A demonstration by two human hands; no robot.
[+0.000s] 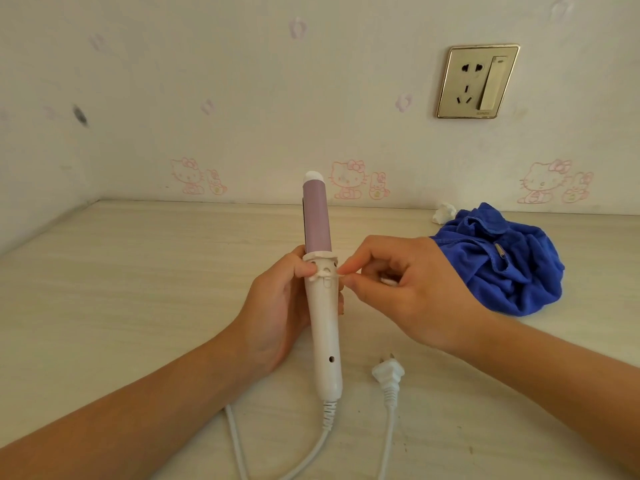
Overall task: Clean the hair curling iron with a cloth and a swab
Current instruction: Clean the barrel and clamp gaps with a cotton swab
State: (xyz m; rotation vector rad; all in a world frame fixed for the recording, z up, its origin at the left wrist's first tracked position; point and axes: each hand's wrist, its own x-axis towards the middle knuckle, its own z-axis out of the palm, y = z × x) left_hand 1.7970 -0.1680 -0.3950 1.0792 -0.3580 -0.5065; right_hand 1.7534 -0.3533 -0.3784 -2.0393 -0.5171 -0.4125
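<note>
The table [138,271] carries the blue cloth [498,265], crumpled and soft, lying just beyond the knuckles of the right hand [398,289]. The curling iron [323,323] stands upright off the table, its white handle wrapped by the fingers of the left hand [277,299], thumb by the collar under the purple barrel. It looks light, rigid and smooth, so this mid-handle hold seems sound. The swab [388,281], thin and probably bendy, is pinched between right thumb and forefinger, its tip at the collar; gentle pressure seems wise.
</note>
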